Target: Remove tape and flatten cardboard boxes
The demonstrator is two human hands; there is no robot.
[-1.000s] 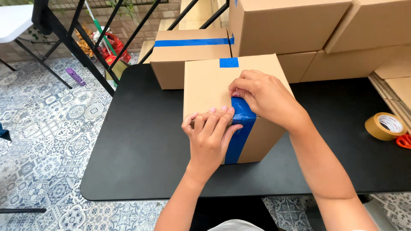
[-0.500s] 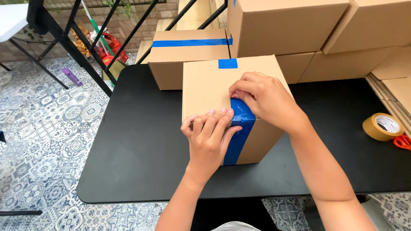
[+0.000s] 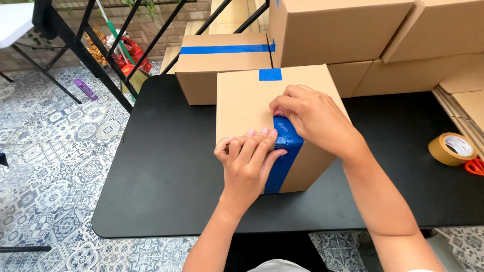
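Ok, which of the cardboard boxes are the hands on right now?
The front box, nearest the person on the black table. Both the left hand and right hand press blue tape onto its near top edge; the other boxes sit untouched behind.

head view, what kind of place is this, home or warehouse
Probably a home patio used for packing: patterned floor tiles, a brick wall, stacked cardboard boxes behind a black table, and both hands on a blue-taped box.

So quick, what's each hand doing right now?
Left hand: fingers flat, pressing the blue tape on the cardboard box.
Right hand: curled, pressing the same tape; grips nothing.
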